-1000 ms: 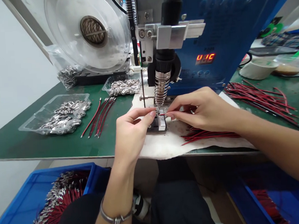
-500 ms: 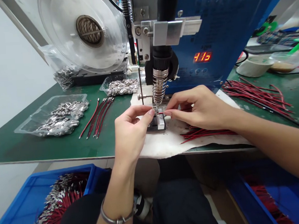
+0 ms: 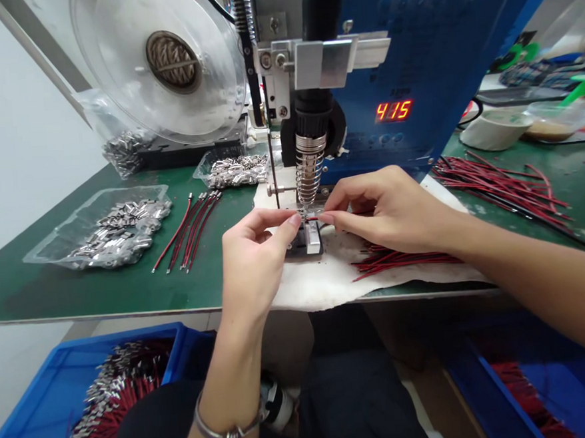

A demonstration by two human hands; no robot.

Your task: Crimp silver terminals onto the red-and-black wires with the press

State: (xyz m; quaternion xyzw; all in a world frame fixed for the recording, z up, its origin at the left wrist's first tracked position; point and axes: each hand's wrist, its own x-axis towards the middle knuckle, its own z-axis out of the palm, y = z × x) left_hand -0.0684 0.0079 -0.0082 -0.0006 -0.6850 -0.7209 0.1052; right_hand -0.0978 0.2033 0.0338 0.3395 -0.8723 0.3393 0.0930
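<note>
My right hand [image 3: 392, 205] pinches a short red-and-black wire [image 3: 314, 218] between thumb and forefinger, its end pointing left under the soldering iron's tip. From the other side, my left hand [image 3: 255, 255] is closed in a pinch on a small metal connector [image 3: 302, 216], mostly covered by the fingertips. Both hands meet over a small metal fixture block [image 3: 312, 237]. Just above stands the soldering iron [image 3: 312, 171], wrapped in a coil spring. A bundle of red-and-black wires [image 3: 395, 260] lies beneath my right hand on white paper [image 3: 307, 291].
Left on the green table [image 3: 102, 292] are a plastic tray [image 3: 48, 246] and a smaller tray [image 3: 202, 172] of metal connectors, beside several finished wires [image 3: 188, 233]. More wires [image 3: 501, 188] lie right. Blue bins [image 3: 29, 391] stand below. The blue machine [image 3: 411, 50] rises behind.
The view has shifted slightly. Both hands hold nearly the same position at the fixture, with no clear change in their grips. The red display now reads clearly as 415.
</note>
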